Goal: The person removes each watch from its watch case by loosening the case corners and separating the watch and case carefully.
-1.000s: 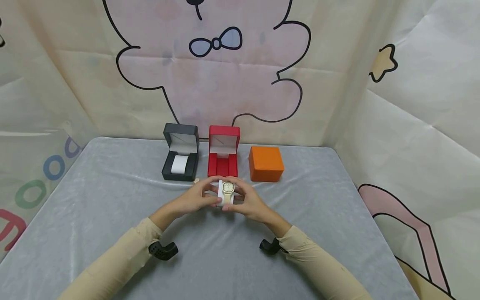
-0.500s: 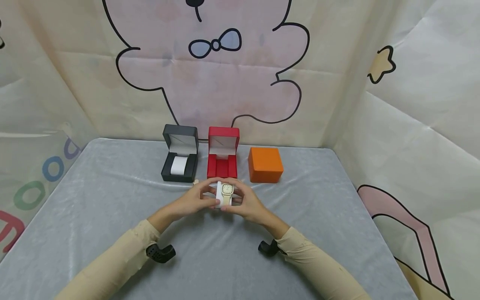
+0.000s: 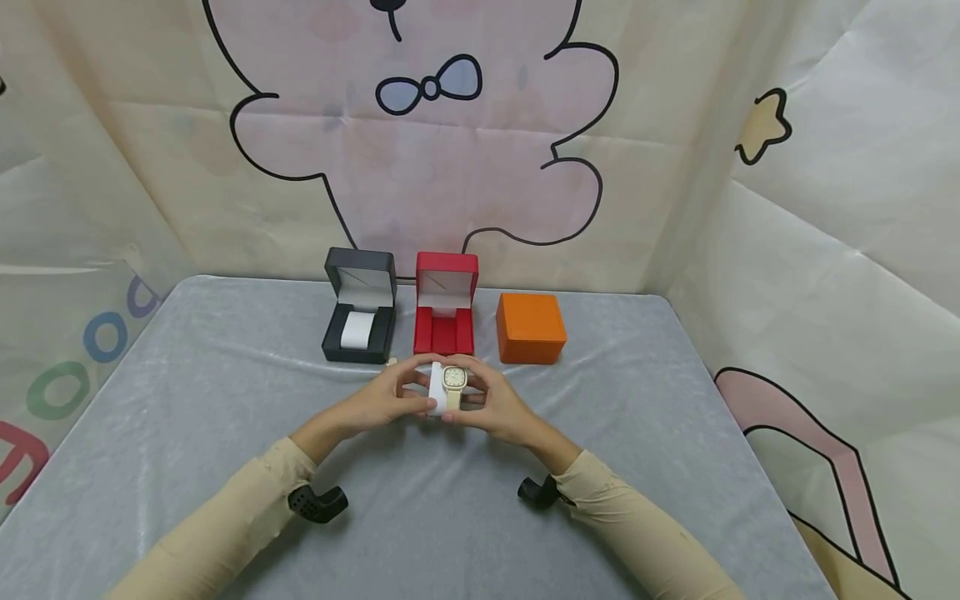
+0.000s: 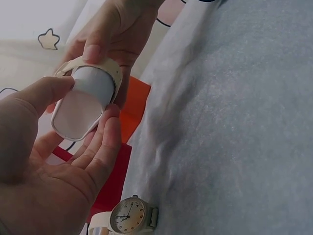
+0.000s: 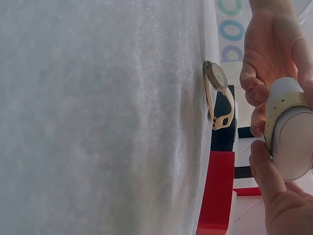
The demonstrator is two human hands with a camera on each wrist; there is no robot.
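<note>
Both hands hold up a white watch cushion (image 3: pixel 437 386) with a cream, square-faced wristwatch (image 3: pixel 453 379) strapped round it, in front of the red box. My left hand (image 3: pixel 378 400) pinches the cushion's left end, thumb near me and fingers behind, with bare cushion showing beside the watch. My right hand (image 3: pixel 504 408) grips the other end, where the watch sits; in the left wrist view its thumb lies on the strap (image 4: pixel 115 73). The right wrist view shows strap holes and the cushion's rounded end (image 5: pixel 293 142). A second, round-faced watch (image 4: pixel 128 215) lies on the table below the left hand.
At the back of the grey cloth-covered table (image 3: pixel 262 333) stand an open black watch box (image 3: pixel 381 337) holding a white cushion, an open red watch box (image 3: pixel 444 333) without one, and a closed orange box (image 3: pixel 532 329). Printed curtains rise behind and at the sides.
My left hand has shifted slightly left with the cushion's end, and more white cushion shows to the left of the watch. My right hand has hardly moved.
</note>
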